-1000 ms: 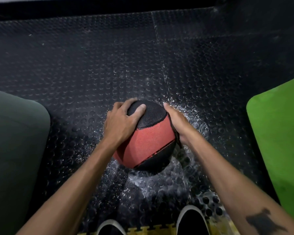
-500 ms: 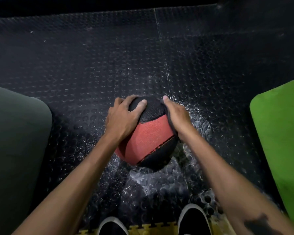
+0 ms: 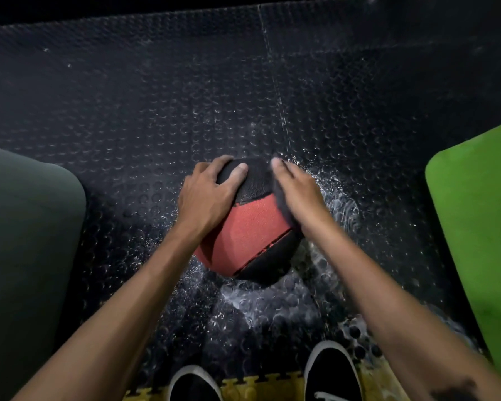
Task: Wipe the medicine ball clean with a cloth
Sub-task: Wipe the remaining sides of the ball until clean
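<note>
A red and black medicine ball [image 3: 249, 230] sits on the wet studded black floor mat [image 3: 156, 96]. My left hand [image 3: 207, 192] grips its upper left side, fingers curled over the black top panel. My right hand [image 3: 298, 192] lies on the ball's upper right side with a dark cloth [image 3: 282, 204] under the palm. Only the cloth's edge shows along the hand, blurred. The fingers look fairly straight and press the cloth against the ball.
A dark grey pad [image 3: 26, 241] lies at the left and a bright green pad [image 3: 480, 221] at the right. My two black shoes [image 3: 330, 371] stand at the bottom on a yellow mat edge [image 3: 249, 384]. Water droplets cover the floor around the ball.
My right hand with the cloth has slid up from the ball's right side onto its upper right surface. The left hand has kept its hold on the ball.
</note>
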